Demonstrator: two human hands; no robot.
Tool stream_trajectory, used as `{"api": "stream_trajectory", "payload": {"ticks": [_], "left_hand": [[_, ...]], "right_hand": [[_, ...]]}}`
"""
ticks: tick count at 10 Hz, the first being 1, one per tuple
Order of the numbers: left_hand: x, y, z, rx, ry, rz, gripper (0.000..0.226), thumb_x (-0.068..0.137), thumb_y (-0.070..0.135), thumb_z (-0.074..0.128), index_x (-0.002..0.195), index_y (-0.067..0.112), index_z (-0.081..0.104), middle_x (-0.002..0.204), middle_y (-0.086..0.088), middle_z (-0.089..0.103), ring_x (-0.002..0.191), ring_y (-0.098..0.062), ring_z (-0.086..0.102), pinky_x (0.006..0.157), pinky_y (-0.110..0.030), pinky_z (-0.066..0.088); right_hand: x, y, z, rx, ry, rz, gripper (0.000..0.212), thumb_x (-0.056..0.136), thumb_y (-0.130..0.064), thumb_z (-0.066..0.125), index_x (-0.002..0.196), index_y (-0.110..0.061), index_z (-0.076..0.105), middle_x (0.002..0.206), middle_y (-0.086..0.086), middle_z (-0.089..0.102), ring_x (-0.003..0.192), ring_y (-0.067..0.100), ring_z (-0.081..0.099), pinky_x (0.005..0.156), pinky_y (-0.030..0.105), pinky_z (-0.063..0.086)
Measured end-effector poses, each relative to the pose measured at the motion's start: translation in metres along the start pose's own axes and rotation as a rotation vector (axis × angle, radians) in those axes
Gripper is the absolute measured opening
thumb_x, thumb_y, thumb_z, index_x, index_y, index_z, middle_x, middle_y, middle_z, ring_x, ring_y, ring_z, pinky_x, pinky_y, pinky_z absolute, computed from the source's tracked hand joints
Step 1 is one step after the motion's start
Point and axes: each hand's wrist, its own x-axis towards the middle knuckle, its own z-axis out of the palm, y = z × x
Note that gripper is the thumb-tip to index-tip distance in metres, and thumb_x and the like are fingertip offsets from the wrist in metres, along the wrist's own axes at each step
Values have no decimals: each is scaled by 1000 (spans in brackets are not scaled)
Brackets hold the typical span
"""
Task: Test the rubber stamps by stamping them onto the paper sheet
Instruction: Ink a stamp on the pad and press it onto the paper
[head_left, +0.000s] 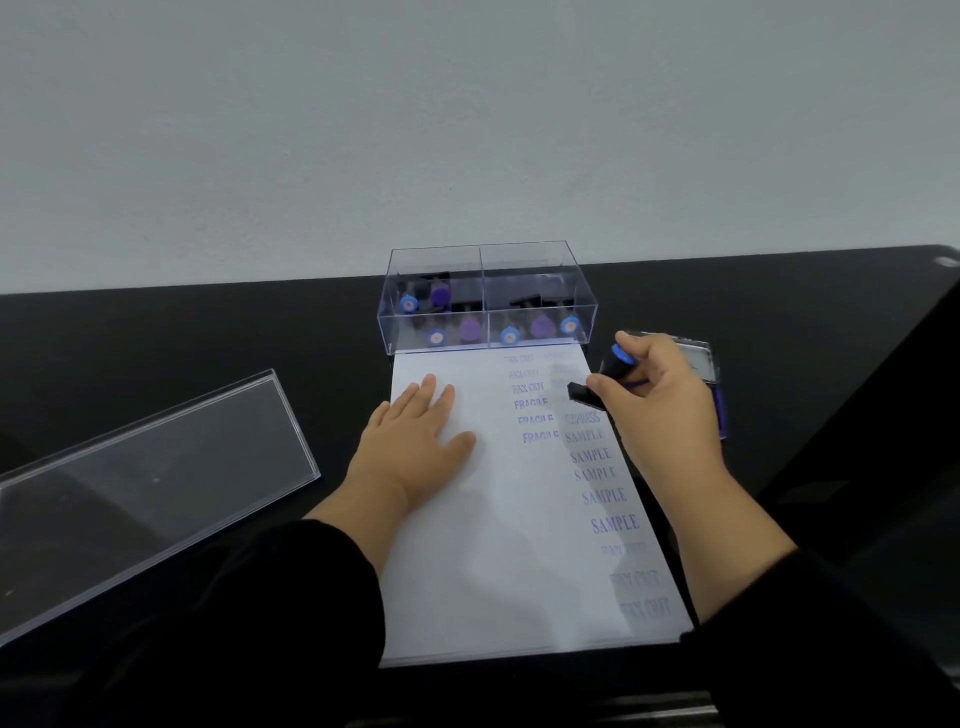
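A white paper sheet (498, 561) lies on the black table, with blue prints reading FRAGILE, SAMPLE and FAX OUT down its right half. My left hand (415, 441) rests flat on the sheet's upper left, fingers straight. My right hand (660, 395) grips a black rubber stamp (597, 382) with a blue knob. The stamp is tilted, its base near the paper's upper right edge. A clear box (488, 296) at the paper's far end holds several more stamps with blue and purple knobs.
An ink pad (709, 379) with an open clear lid lies right of the paper, partly hidden behind my right hand. The box's clear lid (150, 483) lies on the table at left. A grey wall rises behind the table.
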Motion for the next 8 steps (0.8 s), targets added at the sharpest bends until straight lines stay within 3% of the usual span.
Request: {"api": "stream_trajectory", "payload": {"ticks": [2,3,4,5,6,7,8], "left_hand": [[0,-1,-1,4,-10,2,62,99,50,26,152,29,2,159,8,-11,146,-8,-9,117,-31,-5],[0,-2,0,11,-8,1,62,99,50,25,152,29,2,159,9,-11,146,-9,-9,117,-31,-5],[1,-2,0,22,-10,3,62,99,51,24,152,29,1,159,8,-12,146,-9,-9,117,-32,-5],[2,-1,0,25,-1,0,62,99,51,24,152,29,1,159,8,-12,146,-9,-9,117,-32,-5],[3,-1,2,26,10,-5,62,99,51,25,152,29,2,159,9,-11,146,-9,-8,118,-32,-4],[3,-1,4,13,23,-2,62,98,50,27,152,30,4,159,9,-9,146,-8,-7,118,-31,-4],[3,-1,3,11,20,2,62,98,50,28,152,29,4,159,8,-10,146,-9,-7,117,-31,-4]], "right_hand": [[5,2,-3,9,37,28,35,84,-16,69,115,-28,55,83,-7,61,82,18,66,80,41,56],[7,4,-10,-26,77,14,33,86,-15,67,115,-27,56,80,-14,58,75,7,62,72,27,55],[12,7,-23,-155,110,19,30,89,-19,63,115,-29,54,105,-6,64,84,10,60,60,19,43],[18,16,-32,-258,138,41,27,89,-18,62,113,-28,55,117,-4,62,96,17,59,66,26,43],[21,20,-35,-335,142,60,27,89,-20,62,113,-29,54,115,-1,61,98,19,59,70,30,48],[22,26,-35,-407,129,45,27,90,-20,61,115,-26,55,99,0,60,85,19,56,64,29,41],[22,27,-31,-482,89,49,31,92,-19,58,121,-26,52,95,1,56,81,19,52,63,29,38]]}}
